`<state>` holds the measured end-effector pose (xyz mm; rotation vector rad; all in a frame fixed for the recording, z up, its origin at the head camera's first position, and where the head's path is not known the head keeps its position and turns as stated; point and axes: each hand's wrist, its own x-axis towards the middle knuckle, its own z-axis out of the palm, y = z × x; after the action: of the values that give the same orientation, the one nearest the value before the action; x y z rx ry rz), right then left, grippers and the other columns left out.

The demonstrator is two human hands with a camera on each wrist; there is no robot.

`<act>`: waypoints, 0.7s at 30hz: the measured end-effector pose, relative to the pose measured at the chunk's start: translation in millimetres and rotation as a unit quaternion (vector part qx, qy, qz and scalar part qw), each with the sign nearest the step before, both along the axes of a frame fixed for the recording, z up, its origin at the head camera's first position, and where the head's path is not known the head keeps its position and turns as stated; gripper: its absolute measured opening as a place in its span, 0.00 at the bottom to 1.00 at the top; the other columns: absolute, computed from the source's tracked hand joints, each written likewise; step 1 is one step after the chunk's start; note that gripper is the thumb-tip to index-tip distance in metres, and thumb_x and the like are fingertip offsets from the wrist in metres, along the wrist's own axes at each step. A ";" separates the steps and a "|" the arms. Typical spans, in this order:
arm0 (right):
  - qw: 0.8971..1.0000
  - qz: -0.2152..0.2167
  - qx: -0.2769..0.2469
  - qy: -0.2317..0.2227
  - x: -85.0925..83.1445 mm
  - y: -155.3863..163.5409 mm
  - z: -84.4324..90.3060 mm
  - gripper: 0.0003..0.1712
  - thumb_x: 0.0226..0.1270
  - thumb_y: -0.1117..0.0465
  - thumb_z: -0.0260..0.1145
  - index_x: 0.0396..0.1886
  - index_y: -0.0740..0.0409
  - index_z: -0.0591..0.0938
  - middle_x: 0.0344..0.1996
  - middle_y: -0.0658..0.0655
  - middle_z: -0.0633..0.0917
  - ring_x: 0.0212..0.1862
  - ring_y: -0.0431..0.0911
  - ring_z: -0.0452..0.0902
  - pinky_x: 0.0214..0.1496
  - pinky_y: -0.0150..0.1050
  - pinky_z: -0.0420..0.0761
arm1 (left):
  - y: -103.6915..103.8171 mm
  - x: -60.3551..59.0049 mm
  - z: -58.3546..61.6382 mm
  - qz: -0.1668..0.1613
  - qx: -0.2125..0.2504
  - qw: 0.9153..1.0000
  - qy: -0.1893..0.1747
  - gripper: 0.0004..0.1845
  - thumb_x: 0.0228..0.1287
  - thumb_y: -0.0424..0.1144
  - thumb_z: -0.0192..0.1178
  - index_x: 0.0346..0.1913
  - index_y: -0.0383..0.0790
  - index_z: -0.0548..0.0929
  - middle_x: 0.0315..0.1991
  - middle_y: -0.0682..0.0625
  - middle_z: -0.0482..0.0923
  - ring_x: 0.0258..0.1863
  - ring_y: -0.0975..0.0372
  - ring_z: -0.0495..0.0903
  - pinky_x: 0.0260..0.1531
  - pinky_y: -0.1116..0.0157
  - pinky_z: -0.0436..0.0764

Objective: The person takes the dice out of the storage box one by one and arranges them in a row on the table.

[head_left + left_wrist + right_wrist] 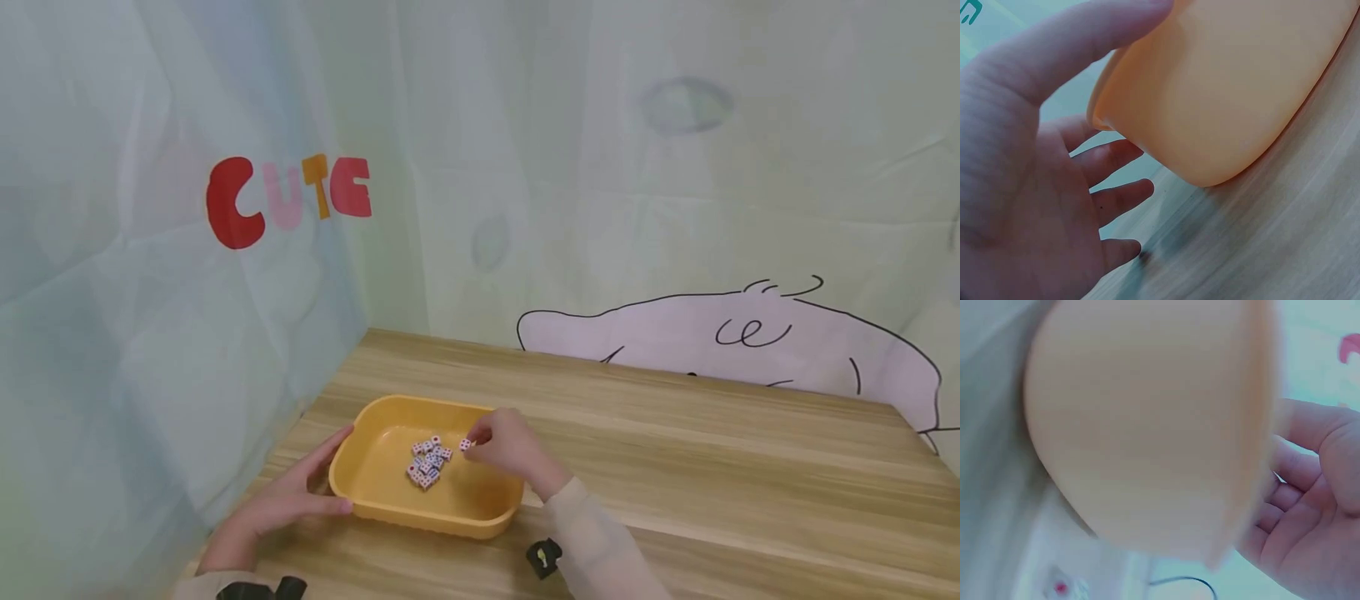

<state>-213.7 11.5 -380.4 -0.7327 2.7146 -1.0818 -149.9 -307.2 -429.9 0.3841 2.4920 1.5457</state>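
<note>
Inside a yellow-orange plastic tub (397, 512) lies a loose cluster of small white dice (427, 462) with red and blue pips. My right hand (506, 446) reaches over the tub's right rim and pinches a white die (466, 445) with red pips, held to the right of the cluster. In the right wrist view the tub wall hides the fingertips and the die. My left hand (296, 492) spans the tub's left end, thumb near the front corner and fingers along the far side. Its fingers (1119, 203) are spread and fairly straight in the left wrist view.
The tub stands on a wood-grain table (720, 500), near its left edge. Light cloth walls (600, 183) rise at the left and back, with coloured letters and a drawn animal. A small black device (543, 557) sits at the right sleeve.
</note>
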 end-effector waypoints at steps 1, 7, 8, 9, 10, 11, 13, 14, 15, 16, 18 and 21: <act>1.000 0.000 -0.004 0.004 0.3 4.7 2.4 0.06 0.55 0.65 0.72 0.31 0.64 0.87 0.27 0.53 0.85 0.29 0.40 0.76 0.33 0.32 0.79 | 0.2 -0.2 0.1 0.000 0.000 1.000 0.000 0.53 0.53 0.38 0.71 0.76 0.39 0.49 0.76 0.34 0.45 0.72 0.35 0.43 0.62 0.29 0.44; 0.999 -0.026 -0.026 0.008 6.1 37.0 13.1 0.06 0.57 0.64 0.71 0.34 0.61 0.86 0.27 0.51 0.83 0.30 0.41 0.75 0.31 0.32 0.78 | 0.5 -0.7 -1.9 -0.004 0.005 1.000 0.008 0.52 0.53 0.37 0.71 0.76 0.39 0.49 0.75 0.34 0.45 0.72 0.35 0.43 0.61 0.29 0.45; 0.999 -0.029 -0.029 0.010 7.3 42.7 14.0 0.06 0.57 0.64 0.71 0.34 0.61 0.86 0.27 0.51 0.83 0.30 0.41 0.75 0.31 0.32 0.78 | 0.4 -0.7 -2.3 -0.004 0.005 1.000 0.010 0.52 0.53 0.37 0.71 0.76 0.38 0.49 0.75 0.34 0.45 0.72 0.35 0.44 0.61 0.29 0.45; 0.999 -0.031 -0.032 0.017 8.4 48.6 14.6 0.06 0.57 0.64 0.71 0.33 0.62 0.87 0.26 0.51 0.83 0.30 0.41 0.75 0.30 0.32 0.78 | 0.4 -0.7 -2.6 -0.005 0.006 1.000 0.011 0.52 0.53 0.36 0.71 0.76 0.38 0.49 0.75 0.33 0.45 0.72 0.35 0.44 0.61 0.29 0.45; 0.999 -0.031 -0.038 0.023 9.6 54.5 15.0 0.06 0.57 0.64 0.71 0.33 0.62 0.87 0.26 0.51 0.83 0.30 0.41 0.75 0.30 0.32 0.78 | 0.4 -0.5 -2.6 -0.006 0.006 1.000 0.011 0.52 0.53 0.36 0.71 0.76 0.38 0.49 0.75 0.33 0.45 0.72 0.35 0.44 0.61 0.29 0.45; 0.998 -0.030 -0.041 0.030 10.7 60.5 15.1 0.06 0.57 0.65 0.70 0.33 0.62 0.87 0.26 0.51 0.83 0.29 0.40 0.75 0.30 0.32 0.78 | 0.5 -0.3 -2.5 -0.006 0.006 1.000 0.011 0.52 0.53 0.36 0.71 0.76 0.38 0.49 0.75 0.33 0.45 0.72 0.35 0.44 0.61 0.29 0.45; 0.998 -0.029 -0.044 0.041 12.5 71.7 14.5 0.05 0.57 0.65 0.70 0.33 0.63 0.87 0.25 0.50 0.83 0.29 0.39 0.74 0.30 0.31 0.77 | 0.8 0.3 -2.2 -0.006 0.006 1.000 0.011 0.52 0.53 0.36 0.71 0.76 0.39 0.49 0.75 0.33 0.45 0.72 0.35 0.44 0.61 0.28 0.45; 0.998 -0.027 -0.044 0.044 13.2 76.9 13.8 0.05 0.57 0.65 0.70 0.33 0.63 0.87 0.25 0.50 0.83 0.29 0.39 0.74 0.30 0.31 0.77 | 0.9 0.3 -1.9 -0.006 0.007 1.000 0.012 0.52 0.53 0.36 0.71 0.76 0.39 0.49 0.75 0.33 0.46 0.72 0.35 0.45 0.61 0.29 0.45; 0.998 -0.024 -0.045 0.045 14.0 82.0 13.0 0.05 0.57 0.66 0.70 0.33 0.63 0.87 0.25 0.50 0.83 0.29 0.39 0.75 0.31 0.31 0.78 | 1.0 0.5 -1.6 -0.006 0.009 1.000 0.011 0.52 0.53 0.36 0.71 0.76 0.39 0.49 0.75 0.33 0.46 0.72 0.35 0.45 0.61 0.28 0.45; 0.998 -0.022 -0.043 0.043 14.6 86.6 11.7 0.05 0.57 0.65 0.70 0.33 0.63 0.86 0.25 0.50 0.83 0.29 0.39 0.75 0.31 0.31 0.78 | 1.1 0.6 -1.4 -0.006 0.009 1.000 0.011 0.52 0.53 0.36 0.70 0.76 0.39 0.49 0.75 0.33 0.46 0.72 0.35 0.44 0.60 0.28 0.45; 0.998 -0.019 -0.042 0.033 16.0 95.2 8.4 0.05 0.57 0.65 0.70 0.33 0.63 0.86 0.25 0.50 0.83 0.30 0.40 0.75 0.31 0.31 0.78 | 1.0 0.4 -1.3 -0.006 0.009 1.000 0.013 0.52 0.53 0.36 0.70 0.76 0.39 0.48 0.75 0.33 0.46 0.72 0.35 0.44 0.60 0.28 0.45; 0.999 -0.014 -0.042 0.013 17.5 105.8 1.3 0.05 0.57 0.65 0.70 0.33 0.63 0.86 0.26 0.50 0.83 0.30 0.40 0.75 0.31 0.31 0.78 | 0.8 -0.5 -1.5 -0.009 0.010 1.000 0.015 0.52 0.54 0.36 0.70 0.76 0.39 0.48 0.75 0.33 0.46 0.71 0.35 0.45 0.60 0.28 0.45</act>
<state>-196.2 117.4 -379.1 -0.7274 2.7247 -1.2079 -150.5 -306.5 -431.4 0.4348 2.4911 1.5696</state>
